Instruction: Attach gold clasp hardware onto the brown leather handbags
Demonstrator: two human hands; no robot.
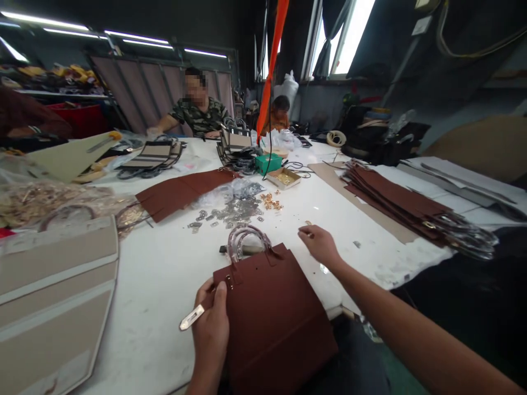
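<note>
A reddish-brown handbag panel [275, 307] leans over the table's near edge, its looped handles [244, 233] wrapped in clear plastic. My left hand [211, 326] grips the panel's left edge, thumb on top beside a small metal fitting [229, 282]. A short strap with a pale metal tip [191, 317] sticks out to the left from under that hand. To the right of the panel, my right hand [321, 246] is above the table with its fingers pinched together; whatever they hold is too small to make out. Behind the handles lies a dark-ended tool [247, 250], partly hidden.
Loose grey metal plates [236, 209] and gold-coloured fittings [272, 202] lie ahead, near a shallow box [284, 178] and a green box [267, 163]. Brown panels [395, 197] are stacked right; beige panels [53, 296] lie left. A co-worker [200, 109] sits across the table.
</note>
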